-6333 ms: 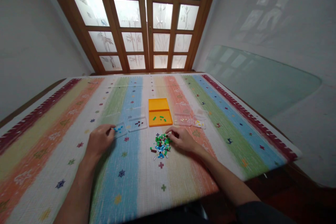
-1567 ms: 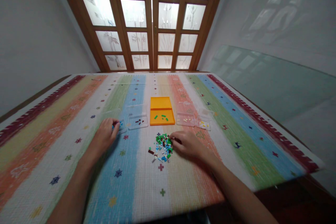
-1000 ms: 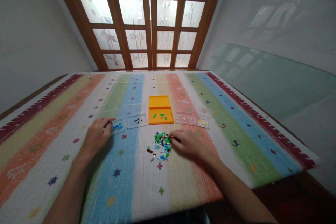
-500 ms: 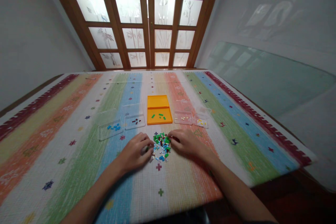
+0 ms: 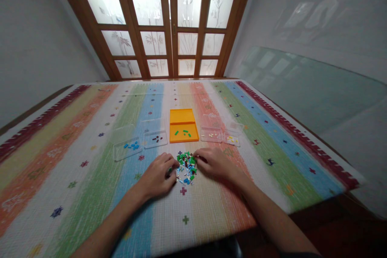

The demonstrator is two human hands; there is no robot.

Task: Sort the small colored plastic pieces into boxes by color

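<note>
Lower centre-left, the left hand [image 5: 162, 174] curls beside the brick pile [image 5: 187, 166], just below centre; its pieces [image 5: 186, 182] are likely light, stiff, best pinched by opposite sides. Rightward, the right hand [image 5: 211, 163] curls too; what either hand grips, I cannot tell.

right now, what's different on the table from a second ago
The left hand has left the blue pieces and come right and nearer, to the left edge of the pile. The long brown piece there is now out of sight, hidden or held, unclear which. The right hand stayed at the pile's right edge; the orange box stayed put.
</note>
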